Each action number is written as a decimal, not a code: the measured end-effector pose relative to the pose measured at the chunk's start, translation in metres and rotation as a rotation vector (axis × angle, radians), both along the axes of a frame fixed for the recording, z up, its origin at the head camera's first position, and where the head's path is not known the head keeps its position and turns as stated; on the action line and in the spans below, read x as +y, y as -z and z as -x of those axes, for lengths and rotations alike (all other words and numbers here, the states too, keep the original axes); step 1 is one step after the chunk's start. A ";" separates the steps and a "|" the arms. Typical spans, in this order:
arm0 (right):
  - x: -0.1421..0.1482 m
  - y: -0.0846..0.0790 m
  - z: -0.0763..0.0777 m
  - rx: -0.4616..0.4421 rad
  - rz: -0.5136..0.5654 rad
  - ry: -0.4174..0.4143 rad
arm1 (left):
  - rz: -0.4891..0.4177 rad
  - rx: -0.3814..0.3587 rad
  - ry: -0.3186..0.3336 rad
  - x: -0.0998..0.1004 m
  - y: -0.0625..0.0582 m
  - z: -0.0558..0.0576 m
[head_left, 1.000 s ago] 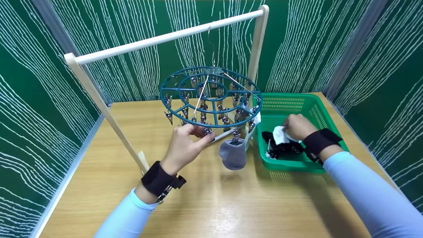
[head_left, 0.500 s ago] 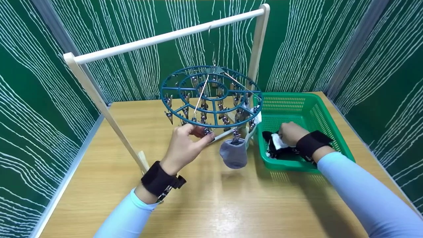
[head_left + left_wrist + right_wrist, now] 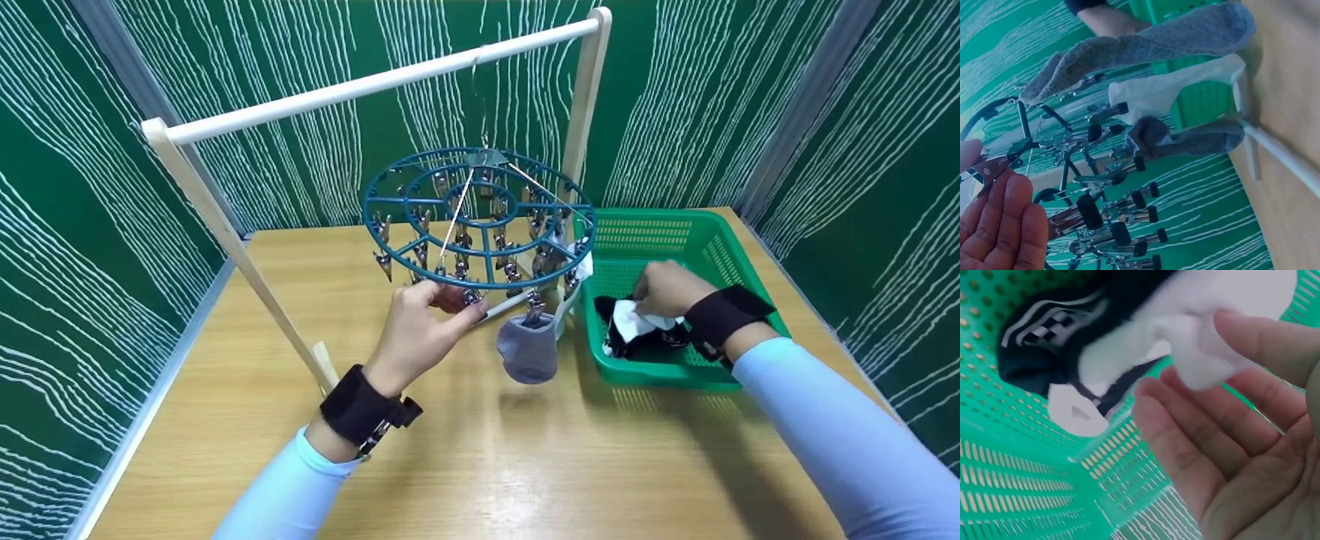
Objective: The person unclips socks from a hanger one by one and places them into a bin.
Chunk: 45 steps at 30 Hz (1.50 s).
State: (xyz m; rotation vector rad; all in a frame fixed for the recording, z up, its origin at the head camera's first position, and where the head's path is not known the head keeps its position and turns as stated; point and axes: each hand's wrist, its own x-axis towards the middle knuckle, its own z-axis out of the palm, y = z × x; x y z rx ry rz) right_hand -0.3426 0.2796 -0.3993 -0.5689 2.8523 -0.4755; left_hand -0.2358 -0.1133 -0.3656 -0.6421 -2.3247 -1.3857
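Observation:
At the front rim of a round green clip hanger [image 3: 491,286], my left hand [image 3: 426,328] pinches a metal clip [image 3: 992,169] between thumb and fingers. Just right of it, a grey sock [image 3: 529,352] hangs from another clip. The left wrist view shows a white sock [image 3: 1174,87] and a second grey sock [image 3: 1202,139] also hanging. Inside the green basket [image 3: 671,375], my right hand [image 3: 670,290] holds a loose white sock [image 3: 1202,351] between thumb and fingers. Black socks [image 3: 1027,363] with white and checkered parts lie below that hand.
The hanger's hook sits over the white bar [image 3: 382,82] of a wooden stand [image 3: 240,255] on the table [image 3: 465,465]. Several metal clips [image 3: 1095,239] dangle close together under the hanger. Green patterned panels [image 3: 300,45] enclose the table at the back and sides.
My right hand dips left in the basket, then shifts back right and up a little. More of the white sock shows spread out beneath it. The left hand stays at the clip.

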 end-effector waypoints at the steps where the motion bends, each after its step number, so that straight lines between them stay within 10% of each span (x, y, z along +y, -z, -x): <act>1: -0.001 -0.005 -0.001 0.015 0.013 0.010 | 0.001 -0.001 0.000 0.000 0.000 0.000; 17: -0.032 -0.065 -0.028 0.380 0.343 -0.023 | -0.013 0.013 0.022 0.001 0.001 -0.002; 36: -0.065 -0.069 -0.026 0.641 0.325 -0.114 | 0.023 0.008 0.006 0.000 -0.004 -0.009; 45: -0.066 -0.069 -0.027 0.717 0.342 -0.141 | 0.115 0.210 -0.060 -0.007 -0.008 -0.012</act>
